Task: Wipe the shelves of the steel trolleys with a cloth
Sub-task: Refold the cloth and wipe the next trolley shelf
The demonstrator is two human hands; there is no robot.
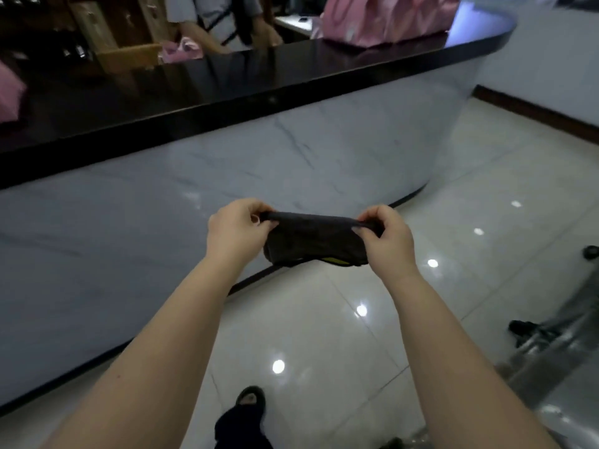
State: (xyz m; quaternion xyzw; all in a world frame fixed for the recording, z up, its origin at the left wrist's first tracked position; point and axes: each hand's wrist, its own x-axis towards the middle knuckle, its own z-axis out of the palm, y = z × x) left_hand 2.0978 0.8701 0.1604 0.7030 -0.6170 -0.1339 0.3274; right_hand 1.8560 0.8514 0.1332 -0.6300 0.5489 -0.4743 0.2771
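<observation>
The dark cloth (pixel 316 241) is held aloft over the floor (pixel 324 335), its top corners pinched by curled fingers (pixel 251 207) of the left hand (pixel 233 234) and right hand (pixel 390 244). It is judged light, soft and limp; folded edges are best gripped.

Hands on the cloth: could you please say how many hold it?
2: the left hand pinches the left end of the dark cloth, the right hand its right end.

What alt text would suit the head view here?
A person's left grip and right grip pinch the top edge of a dark cloth, stretched between them above a tiled floor. A curved marble-fronted counter lies ahead; a steel trolley shows at right.
</observation>
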